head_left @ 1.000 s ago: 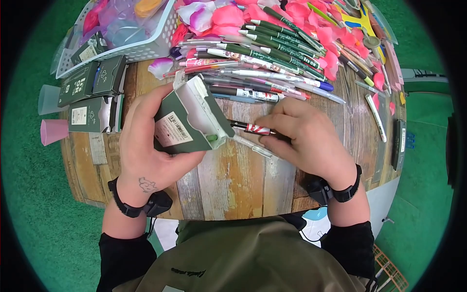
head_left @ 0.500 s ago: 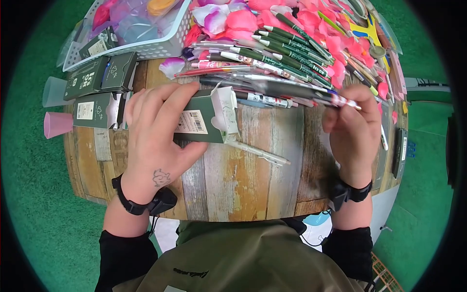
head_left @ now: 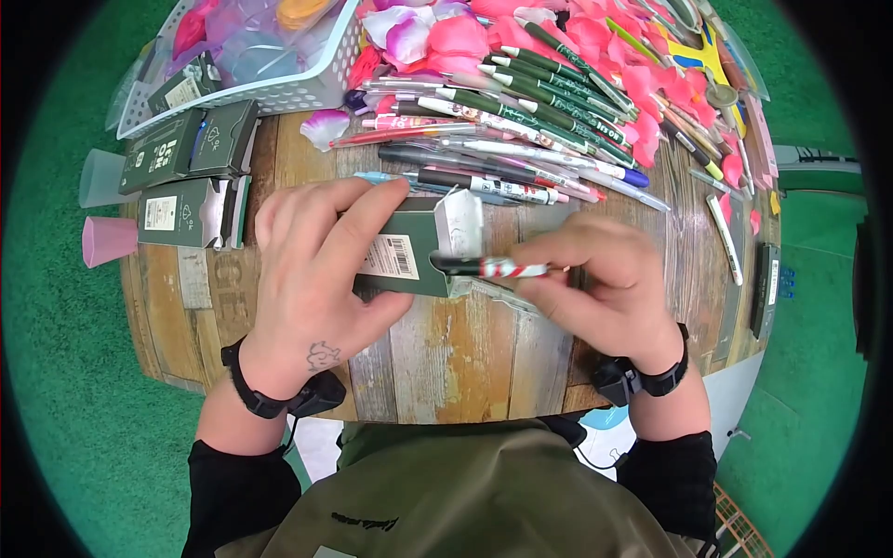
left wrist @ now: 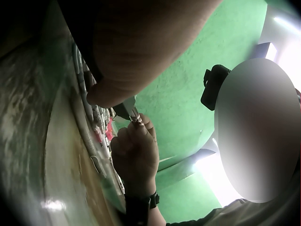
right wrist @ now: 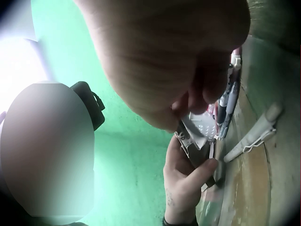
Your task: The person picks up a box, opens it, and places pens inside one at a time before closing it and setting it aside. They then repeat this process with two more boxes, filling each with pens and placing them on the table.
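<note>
1. Left grip: I found it wrapped round the dark green box, near the middle of the tabletop, mouth facing the right edge.
2. Right grip: it pinched a striped pen, dark end at the mouth. I could not tell whether that end lay inside or in front of the box.
3. Hazard: the white flap stood out at the mouth; a pen pushed off line could have snagged and creased it.
4. Hazard: too hard a squeeze could have narrowed the mouth; too light, and the box could have twisted under a push.
5. Hazard: a white pen lay on the tabletop beside the mouth. A low right grip could have sent it rolling toward the near edge.
</note>
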Demonstrator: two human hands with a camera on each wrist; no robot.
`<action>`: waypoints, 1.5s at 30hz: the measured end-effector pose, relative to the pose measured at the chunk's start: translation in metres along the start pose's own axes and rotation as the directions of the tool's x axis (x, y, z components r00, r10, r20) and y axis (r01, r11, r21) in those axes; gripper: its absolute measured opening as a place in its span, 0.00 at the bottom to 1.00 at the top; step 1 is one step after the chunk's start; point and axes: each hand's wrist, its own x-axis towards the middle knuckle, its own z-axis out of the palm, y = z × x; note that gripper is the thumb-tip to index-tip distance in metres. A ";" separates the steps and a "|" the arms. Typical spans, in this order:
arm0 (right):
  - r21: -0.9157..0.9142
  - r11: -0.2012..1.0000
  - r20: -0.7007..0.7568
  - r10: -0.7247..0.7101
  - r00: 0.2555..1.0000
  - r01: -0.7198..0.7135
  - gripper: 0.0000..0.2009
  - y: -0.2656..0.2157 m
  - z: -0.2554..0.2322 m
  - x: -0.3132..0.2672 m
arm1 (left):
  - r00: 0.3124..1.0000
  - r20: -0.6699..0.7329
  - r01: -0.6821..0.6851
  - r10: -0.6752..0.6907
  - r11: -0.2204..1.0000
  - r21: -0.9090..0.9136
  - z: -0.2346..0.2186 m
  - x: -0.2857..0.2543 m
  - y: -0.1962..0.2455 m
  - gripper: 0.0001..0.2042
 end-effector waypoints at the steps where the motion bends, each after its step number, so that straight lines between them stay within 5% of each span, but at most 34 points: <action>1: 0.032 0.999 0.000 -0.015 1.000 0.015 0.12 0.002 0.006 0.000 | 1.000 0.001 -0.008 0.008 1.000 -0.006 0.000 0.000 0.001 0.39; 3: 0.067 0.993 -0.002 -0.093 0.996 0.093 0.15 0.010 0.014 0.000 | 1.000 0.000 -0.018 0.018 0.999 -0.027 0.002 0.000 0.002 0.38; 9: 0.224 0.969 0.039 0.096 0.995 -0.102 0.07 0.009 0.018 -0.007 | 0.998 -0.011 -0.060 0.060 0.995 -0.074 0.002 -0.002 0.008 0.38; 16: 0.103 0.995 0.032 0.010 0.999 -0.013 0.05 0.007 0.012 -0.001 | 0.995 -0.012 -0.097 0.096 0.989 -0.113 0.007 -0.003 0.013 0.37; 19: -0.263 0.964 -0.260 -0.034 0.965 -0.037 0.04 0.019 -0.013 0.000 | 0.997 -0.049 -0.060 0.053 0.988 -0.141 0.007 -0.003 0.011 0.37; 22: -0.545 0.809 -0.465 -0.075 0.882 -0.219 0.07 0.035 -0.029 0.005 | 0.998 -0.051 -0.043 0.036 0.989 -0.143 0.004 -0.003 0.011 0.37; 29: -0.685 0.652 -0.406 0.031 0.913 -0.326 0.14 0.043 -0.034 0.003 | 0.999 -0.036 -0.016 0.011 0.991 -0.132 0.002 -0.003 0.009 0.38; 32: -0.521 0.719 -0.447 0.229 0.865 -0.459 0.13 0.037 -0.035 0.003 | 1.000 -0.011 -0.012 0.010 0.993 -0.114 0.001 -0.003 0.008 0.39; 35: -0.642 0.680 -0.395 0.102 0.913 -0.354 0.14 0.044 -0.039 0.001 | 1.000 -0.011 -0.010 0.008 0.994 -0.107 0.002 -0.004 0.007 0.39; 38: -0.522 0.785 -0.475 0.059 0.878 -0.335 0.13 0.036 -0.035 0.003 | 1.000 -0.009 0.011 -0.012 0.995 -0.104 0.001 -0.003 0.006 0.39; 41: 0.151 0.967 -0.537 0.254 0.804 -0.205 0.14 0.021 -0.025 -0.001 | 1.000 -0.010 0.028 -0.029 0.995 -0.092 -0.001 -0.002 0.004 0.39; 44: 0.522 0.851 -0.267 0.219 0.938 -0.050 0.15 0.016 -0.028 -0.020 | 0.999 -0.028 0.034 -0.037 0.995 -0.098 0.001 -0.002 0.004 0.39; 45: 0.451 0.890 -0.200 0.177 0.964 -0.070 0.15 0.011 -0.028 -0.022 | 0.999 -0.035 0.034 -0.038 0.994 -0.105 0.001 -0.002 0.003 0.38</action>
